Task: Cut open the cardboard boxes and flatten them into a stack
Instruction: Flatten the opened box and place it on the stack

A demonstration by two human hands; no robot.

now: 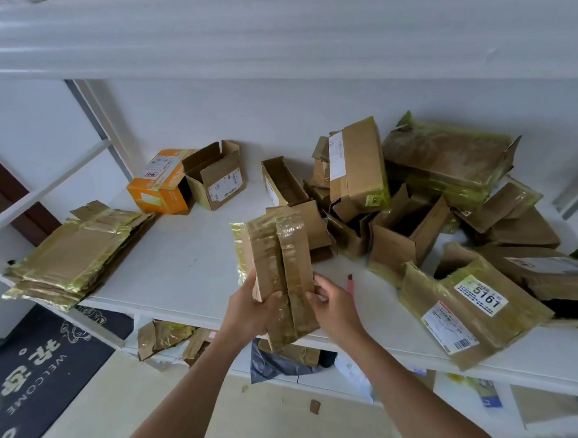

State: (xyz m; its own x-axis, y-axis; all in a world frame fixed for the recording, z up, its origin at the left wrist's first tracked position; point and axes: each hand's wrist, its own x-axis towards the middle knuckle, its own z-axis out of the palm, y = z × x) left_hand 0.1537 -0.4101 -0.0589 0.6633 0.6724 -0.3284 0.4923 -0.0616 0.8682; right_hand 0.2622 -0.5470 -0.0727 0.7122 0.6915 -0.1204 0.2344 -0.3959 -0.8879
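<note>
I hold a taped brown cardboard box [280,268], folded nearly flat, above the front edge of the white shelf [186,260]. My left hand [249,311] grips its lower left side, thumb across the front. My right hand [335,305] grips its right edge with curled fingers. A stack of flattened boxes [77,256] lies at the shelf's left end. A pink-handled cutter [350,284] lies on the shelf just behind my right hand.
An orange box [160,183] and an open brown box [216,179] stand at the back left. A heap of opened boxes [414,197] fills the right side, with a labelled flat box [472,309] in front. An upper shelf [289,36] overhangs. Scraps lie on the lower shelf.
</note>
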